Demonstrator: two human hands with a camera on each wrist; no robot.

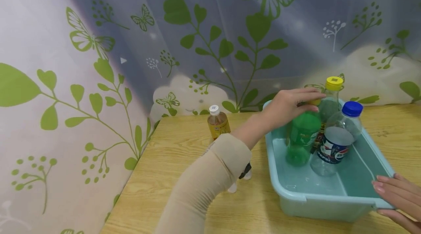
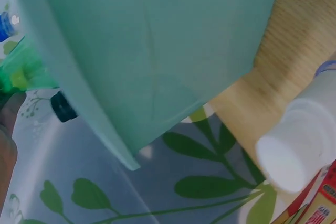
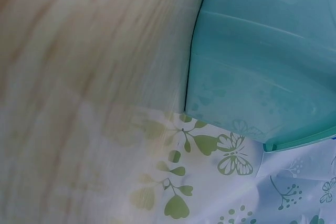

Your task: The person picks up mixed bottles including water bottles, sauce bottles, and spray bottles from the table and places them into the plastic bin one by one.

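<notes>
My left hand [image 1: 284, 106] holds the top of a green plastic bottle [image 1: 303, 137], its fingers and thumb about the neck. That bottle stands inside a light-blue plastic tub [image 1: 275, 175]. Close by in the tub are a clear Pepsi bottle [image 1: 333, 146] with a blue cap and a clear bottle with a yellow cap [image 1: 334, 83], partly hidden behind the others. At the tub's near right corner, my right hand [image 1: 401, 199] grips the rim, fingers over the edge and thumb lower outside. The right wrist view shows only the tub's outer wall [image 3: 257, 77], no hand.
On the wooden table [image 1: 158, 161], left of the tub, stands a white-capped bottle of brown drink [image 1: 218, 124]. White items [image 1: 232, 188] are partly hidden by my left sleeve. A white bottle [image 2: 299, 135] and a red-and-yellow package [image 2: 320, 203] appear in the left wrist view. A patterned curtain [image 1: 204, 62] hangs behind.
</notes>
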